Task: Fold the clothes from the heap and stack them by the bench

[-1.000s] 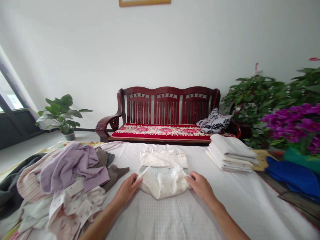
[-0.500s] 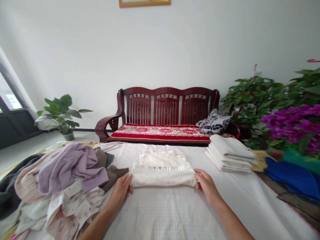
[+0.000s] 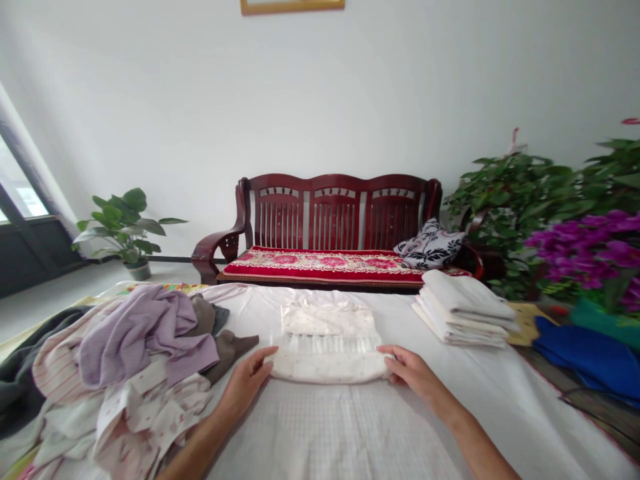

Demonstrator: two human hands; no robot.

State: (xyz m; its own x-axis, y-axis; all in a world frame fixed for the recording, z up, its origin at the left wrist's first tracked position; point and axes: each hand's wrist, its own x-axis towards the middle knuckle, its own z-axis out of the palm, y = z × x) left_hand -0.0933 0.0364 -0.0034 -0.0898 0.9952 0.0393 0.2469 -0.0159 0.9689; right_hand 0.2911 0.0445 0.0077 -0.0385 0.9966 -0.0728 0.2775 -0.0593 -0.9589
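A small cream garment [image 3: 327, 347] with fine dots lies folded on the white-covered table [image 3: 350, 433], its near part doubled over into a narrow band. My left hand [image 3: 246, 381] rests at the garment's left end, fingers stretched toward it and touching the edge. At the right end my right hand [image 3: 411, 369] lies flat with its fingers extended against the cloth. Neither hand grips anything.
A heap of unfolded clothes [image 3: 125, 360], lilac, brown, striped and patterned, fills the left of the table. A stack of folded white cloths [image 3: 465, 307] sits at the back right. Blue fabric [image 3: 585, 357] and potted plants [image 3: 575, 233] stand right; a wooden bench [image 3: 333, 233] is behind.
The garment's near part was lifted and folded away from me over itself. My hands have let go and now lie flat at its two ends.
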